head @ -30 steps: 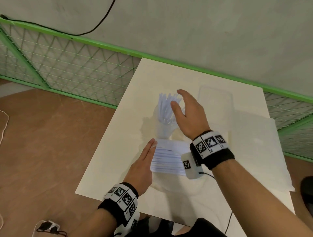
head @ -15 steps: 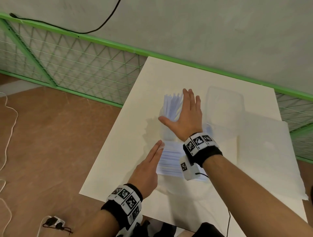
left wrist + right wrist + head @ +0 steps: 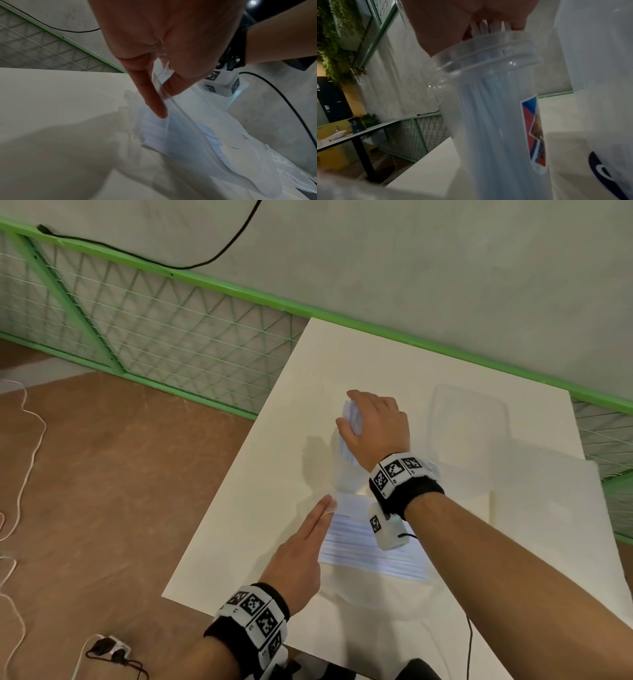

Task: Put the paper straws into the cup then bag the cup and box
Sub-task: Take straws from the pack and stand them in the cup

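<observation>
A clear plastic cup (image 3: 344, 477) (image 3: 488, 121) with a coloured sticker stands mid-table. White paper straws (image 3: 352, 416) (image 3: 489, 28) stand in it. My right hand (image 3: 373, 426) (image 3: 453, 20) cups their tops from above, with fingers and thumb curled round the bundle. A clear packet of more straws (image 3: 359, 546) (image 3: 188, 135) lies flat in front of the cup. My left hand (image 3: 301, 553) (image 3: 163, 40) rests at the packet's left edge with straight fingers, one fingertip on the plastic. A clear box (image 3: 469, 426) sits to the right of the cup.
A flat white bag (image 3: 548, 508) lies at the right side of the white table (image 3: 274, 508). Behind and to the left of the table runs a green mesh fence (image 3: 171, 320). Cables (image 3: 20, 474) lie on the brown floor at the left.
My right hand has gone from open beside the straws, to flat on their tops, to curled round them. The left hand has stayed at the packet's edge.
</observation>
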`<state>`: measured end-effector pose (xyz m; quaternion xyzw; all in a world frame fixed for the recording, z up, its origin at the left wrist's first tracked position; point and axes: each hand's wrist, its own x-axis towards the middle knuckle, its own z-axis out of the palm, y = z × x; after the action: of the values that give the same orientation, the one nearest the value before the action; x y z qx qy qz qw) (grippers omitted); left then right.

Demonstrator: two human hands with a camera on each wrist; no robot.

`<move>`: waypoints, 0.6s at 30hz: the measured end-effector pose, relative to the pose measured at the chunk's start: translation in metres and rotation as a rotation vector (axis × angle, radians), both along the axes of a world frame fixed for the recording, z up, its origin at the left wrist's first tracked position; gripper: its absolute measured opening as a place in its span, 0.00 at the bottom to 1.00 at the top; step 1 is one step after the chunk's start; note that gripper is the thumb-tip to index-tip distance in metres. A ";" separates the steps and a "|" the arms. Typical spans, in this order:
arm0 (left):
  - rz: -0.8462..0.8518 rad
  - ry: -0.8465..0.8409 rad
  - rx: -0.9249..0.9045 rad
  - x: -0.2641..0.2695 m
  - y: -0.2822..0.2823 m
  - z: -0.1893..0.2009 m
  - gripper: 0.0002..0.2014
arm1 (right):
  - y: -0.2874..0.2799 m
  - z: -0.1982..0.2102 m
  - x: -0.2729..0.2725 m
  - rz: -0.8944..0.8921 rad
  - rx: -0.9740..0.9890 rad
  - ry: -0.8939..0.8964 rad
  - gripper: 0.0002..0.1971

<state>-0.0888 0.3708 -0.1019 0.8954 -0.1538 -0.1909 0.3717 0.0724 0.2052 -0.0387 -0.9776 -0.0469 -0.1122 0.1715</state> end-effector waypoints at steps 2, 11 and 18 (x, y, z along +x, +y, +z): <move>0.007 0.003 0.010 0.002 0.000 0.001 0.52 | 0.000 -0.002 0.000 0.017 0.025 -0.013 0.24; 0.006 -0.002 0.010 0.012 -0.005 0.003 0.52 | 0.002 0.008 0.005 0.014 0.053 0.033 0.12; 0.028 0.004 0.001 0.016 -0.007 0.007 0.51 | -0.007 0.014 0.013 0.019 0.101 0.080 0.11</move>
<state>-0.0726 0.3634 -0.0950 0.8973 -0.1403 -0.1872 0.3744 0.0858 0.1986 -0.0252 -0.9710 -0.0434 -0.0735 0.2234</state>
